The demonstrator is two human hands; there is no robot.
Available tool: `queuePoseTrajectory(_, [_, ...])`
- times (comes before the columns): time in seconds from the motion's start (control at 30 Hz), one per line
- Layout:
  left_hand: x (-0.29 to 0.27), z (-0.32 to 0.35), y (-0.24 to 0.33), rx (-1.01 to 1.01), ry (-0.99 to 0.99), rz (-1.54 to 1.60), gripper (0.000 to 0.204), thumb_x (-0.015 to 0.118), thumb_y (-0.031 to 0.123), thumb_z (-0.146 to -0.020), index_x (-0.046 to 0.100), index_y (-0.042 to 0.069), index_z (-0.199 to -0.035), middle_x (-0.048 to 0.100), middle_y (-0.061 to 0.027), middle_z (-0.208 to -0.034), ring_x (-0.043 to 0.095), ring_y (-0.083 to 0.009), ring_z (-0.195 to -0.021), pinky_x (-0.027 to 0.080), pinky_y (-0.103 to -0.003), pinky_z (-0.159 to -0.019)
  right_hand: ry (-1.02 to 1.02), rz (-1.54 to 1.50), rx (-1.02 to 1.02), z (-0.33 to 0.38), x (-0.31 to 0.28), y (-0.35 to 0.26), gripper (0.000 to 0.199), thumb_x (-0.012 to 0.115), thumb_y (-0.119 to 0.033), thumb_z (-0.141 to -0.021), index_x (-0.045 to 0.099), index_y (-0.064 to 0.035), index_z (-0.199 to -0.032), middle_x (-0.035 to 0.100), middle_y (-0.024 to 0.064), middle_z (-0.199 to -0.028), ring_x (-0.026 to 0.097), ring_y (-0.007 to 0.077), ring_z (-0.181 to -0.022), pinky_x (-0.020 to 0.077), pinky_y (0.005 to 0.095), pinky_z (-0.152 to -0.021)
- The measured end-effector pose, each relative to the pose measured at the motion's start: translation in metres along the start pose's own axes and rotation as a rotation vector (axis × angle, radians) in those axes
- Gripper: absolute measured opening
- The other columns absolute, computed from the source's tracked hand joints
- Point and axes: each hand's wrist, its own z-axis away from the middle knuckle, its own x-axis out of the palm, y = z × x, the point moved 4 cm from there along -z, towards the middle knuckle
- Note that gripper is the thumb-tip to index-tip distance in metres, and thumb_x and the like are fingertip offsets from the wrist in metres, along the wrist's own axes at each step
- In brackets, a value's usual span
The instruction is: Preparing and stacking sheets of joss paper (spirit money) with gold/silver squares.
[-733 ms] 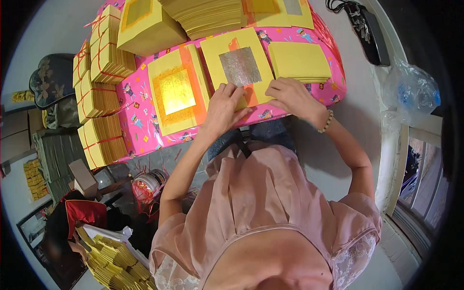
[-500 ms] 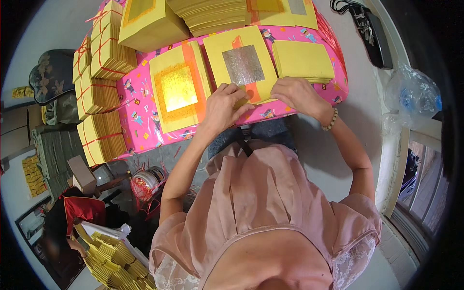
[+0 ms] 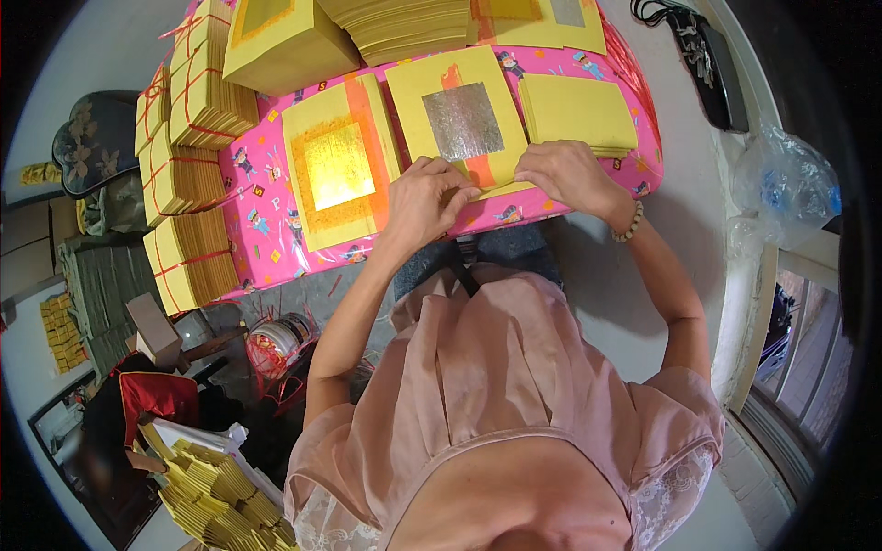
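Note:
A yellow paper sheet with a silver square (image 3: 464, 119) lies on the pink patterned tablecloth (image 3: 276, 243), its near edge facing me. My left hand (image 3: 427, 197) pinches that edge at its left corner, thumb against the fingers. At the right corner my right hand (image 3: 571, 179), with a beaded bracelet on the wrist, has its fingers bent closely over the paper. How many sheets they grip is hidden. To the left lies a yellow stack topped by a gold square (image 3: 342, 170) in an orange border. Right of the silver sheet sits a plain yellow paper stack (image 3: 581, 110).
Yellow paper bundles tied with red string (image 3: 188, 262) line the table's left end. Tall paper stacks (image 3: 303, 55) stand at the back. Red strands (image 3: 629, 69) hang at the right edge. A bucket (image 3: 289, 335) stands on the floor; a person (image 3: 119, 441) is at lower left.
Both hands stay at the sheet's near edge. The right hand has shifted slightly up; the left thumb and fingers have drawn closer together. The stacks have not moved.

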Motion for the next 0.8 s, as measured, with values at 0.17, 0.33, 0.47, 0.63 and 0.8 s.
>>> queuePoseTrajectory(0.17, [0.001, -0.002, -0.002, -0.022, -0.015, 0.007, 0.018, 0.078, 0.026, -0.082, 0.077, 0.009, -0.085, 0.070, -0.0055, -0.086, 0.065, -0.0267, -0.086, 0.053, -0.038, -0.075, 0.013, -0.027, 0.010, -0.001, -0.001, 0.001, 0.015, 0.067, -0.019, -0.088, 0.070, -0.0050, -0.084, 0.067, 0.0095, -0.082, 0.066, 0.0308, -0.079, 0.0511, 0.0413, -0.068])
queuePoseTrajectory(0.33, [-0.001, -0.005, -0.002, -0.005, 0.003, 0.027, 0.018, 0.077, 0.026, -0.083, 0.076, 0.008, -0.084, 0.070, -0.0064, -0.085, 0.065, -0.0275, -0.084, 0.052, -0.039, -0.073, 0.035, -0.017, -0.006, -0.002, -0.002, 0.003, 0.014, 0.068, -0.019, -0.088, 0.070, -0.0051, -0.085, 0.067, 0.0095, -0.081, 0.066, 0.0307, -0.077, 0.0512, 0.0408, -0.068])
queuePoseTrajectory(0.47, [-0.002, -0.005, 0.005, 0.031, 0.017, -0.053, 0.016, 0.072, 0.022, -0.088, 0.070, 0.006, -0.089, 0.067, -0.0089, -0.083, 0.065, -0.0296, -0.082, 0.052, -0.041, -0.069, 0.057, -0.034, 0.000, 0.000, -0.004, -0.003, 0.014, 0.069, -0.019, -0.087, 0.068, -0.0059, -0.092, 0.066, 0.0090, -0.086, 0.065, 0.0300, -0.081, 0.0509, 0.0406, -0.071])
queuePoseTrajectory(0.63, [-0.002, -0.003, 0.008, 0.051, 0.058, -0.052, 0.012, 0.065, 0.016, -0.093, 0.062, 0.006, -0.099, 0.065, -0.0132, -0.083, 0.066, -0.0336, -0.078, 0.052, -0.045, -0.066, 0.185, 0.075, -0.039, 0.000, -0.007, -0.026, 0.017, 0.069, -0.018, -0.087, 0.065, -0.0040, -0.097, 0.065, 0.0105, -0.091, 0.064, 0.0281, -0.088, 0.0482, 0.0398, -0.082])
queuePoseTrajectory(0.8, [-0.015, -0.016, 0.011, -0.017, 0.022, -0.015, 0.016, 0.066, 0.016, -0.091, 0.062, 0.007, -0.104, 0.065, -0.0149, -0.092, 0.066, -0.0347, -0.085, 0.053, -0.045, -0.072, 0.195, 0.054, -0.026, -0.023, -0.016, -0.013, 0.014, 0.065, -0.015, -0.092, 0.065, -0.0035, -0.099, 0.064, 0.0121, -0.090, 0.063, 0.0310, -0.085, 0.0485, 0.0399, -0.080])
